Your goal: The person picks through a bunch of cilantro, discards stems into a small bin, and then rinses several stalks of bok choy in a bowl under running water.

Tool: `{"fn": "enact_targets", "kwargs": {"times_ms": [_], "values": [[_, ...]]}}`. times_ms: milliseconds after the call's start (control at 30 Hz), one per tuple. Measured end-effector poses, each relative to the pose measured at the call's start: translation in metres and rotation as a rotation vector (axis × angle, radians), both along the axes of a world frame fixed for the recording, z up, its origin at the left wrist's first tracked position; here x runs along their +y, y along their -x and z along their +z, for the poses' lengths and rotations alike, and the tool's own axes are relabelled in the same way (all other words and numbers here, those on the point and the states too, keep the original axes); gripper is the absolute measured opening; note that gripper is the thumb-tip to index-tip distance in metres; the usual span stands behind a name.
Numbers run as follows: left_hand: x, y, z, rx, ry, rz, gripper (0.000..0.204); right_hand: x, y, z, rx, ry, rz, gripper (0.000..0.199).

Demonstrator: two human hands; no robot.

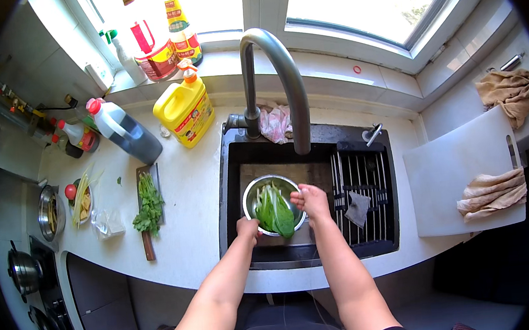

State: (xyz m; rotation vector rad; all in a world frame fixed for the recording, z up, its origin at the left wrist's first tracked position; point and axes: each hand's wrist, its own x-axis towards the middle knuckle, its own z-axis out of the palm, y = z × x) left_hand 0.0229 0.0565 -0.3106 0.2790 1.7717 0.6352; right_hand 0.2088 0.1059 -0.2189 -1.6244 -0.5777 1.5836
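A round metal bowl (250, 197) with green leafy vegetables (274, 211) inside is held over the black sink (231, 213). The leaves lie in a bunch, their pale stems toward the far side and broad leaves hanging near the front rim. My left hand (248, 229) is closed on the bowl's near-left rim. Across from it, my right hand (312, 202) has curled fingers at the right rim, partly over the inside; its grip is partly hidden. The grey faucet (295, 85) arches above the sink beyond the bowl.
Right in the sink, a black drain rack (378, 186) carries a grey cloth (358, 209). Left on the counter lie a knife with a wooden handle (149, 247) and leafy herbs (149, 208). Behind stand a yellow jug (189, 112) and a dark-filled bottle (128, 135). A white cutting board (443, 173) leans right.
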Motion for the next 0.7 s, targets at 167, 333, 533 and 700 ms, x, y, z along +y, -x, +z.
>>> {"fn": "enact_targets", "kwargs": {"times_ms": [167,333,533,700], "values": [[0.001,0.001,-0.050,-0.055,0.123,0.068,0.018,-0.017,0.004,-0.025,-0.001,0.110,-0.010,0.027],[0.001,0.001,-0.050,-0.120,0.159,0.118,0.023,-0.015,0.010,-0.025,-0.023,0.096,0.071,0.017],[0.001,0.003,-0.062,0.031,0.099,0.151,0.061,0.006,0.027,-0.037,0.005,0.243,0.171,0.045],[0.020,-0.007,0.020,0.142,-0.343,-0.053,0.060,0.005,0.024,-0.063,0.284,0.166,0.051,0.057]]}}
